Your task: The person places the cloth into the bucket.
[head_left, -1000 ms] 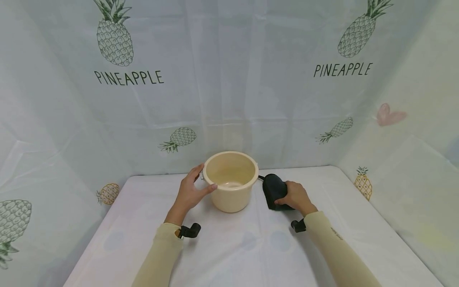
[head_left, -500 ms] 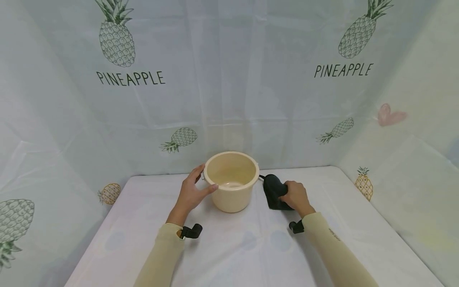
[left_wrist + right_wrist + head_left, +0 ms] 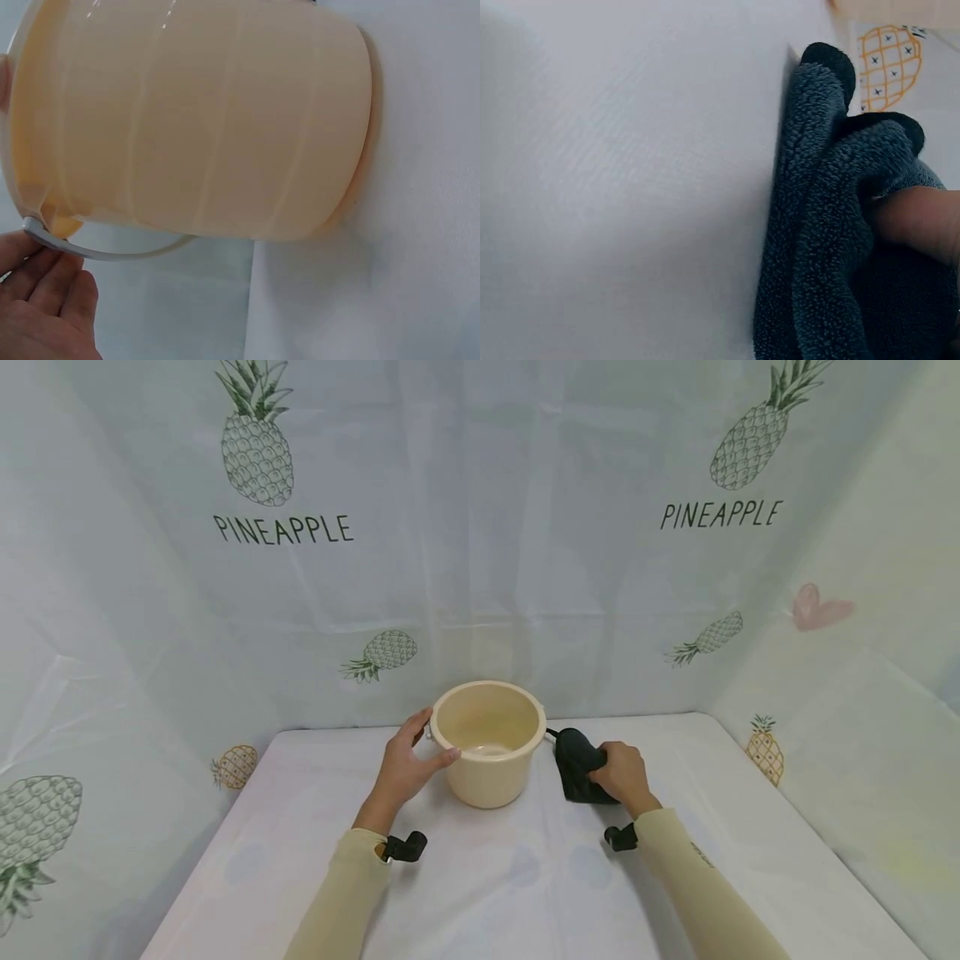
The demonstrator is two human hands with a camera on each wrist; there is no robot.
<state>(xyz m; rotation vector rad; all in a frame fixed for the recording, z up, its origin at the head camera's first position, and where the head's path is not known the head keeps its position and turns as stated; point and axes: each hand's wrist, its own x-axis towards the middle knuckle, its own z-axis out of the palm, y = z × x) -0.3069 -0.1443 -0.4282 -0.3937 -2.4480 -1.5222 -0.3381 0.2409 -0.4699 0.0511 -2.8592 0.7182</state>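
A cream plastic bucket (image 3: 489, 777) stands upright on the white-covered table, near its far edge. My left hand (image 3: 401, 770) holds the bucket at its left side, thumb on the near rim and fingers around the side. In the left wrist view the bucket's thin handle (image 3: 120, 256) hangs down the side, beside the fingers (image 3: 56, 281). Right of the bucket lies a dark grey fluffy cloth (image 3: 573, 764), folded over on itself. My right hand (image 3: 622, 774) grips the cloth's right part, and the thumb (image 3: 915, 221) presses into a fold in the right wrist view.
The table (image 3: 495, 893) is covered by a white sheet, its far edge meeting a curtain (image 3: 487, 568) printed with pineapples. Similar printed sheets hang at the left and right. A thin dark cord or loop (image 3: 552, 732) runs between the cloth and the bucket.
My right thumb and fingers have closed further on the cloth, gathering its right part. The left hand keeps its place on the bucket. The head view has shifted slightly.
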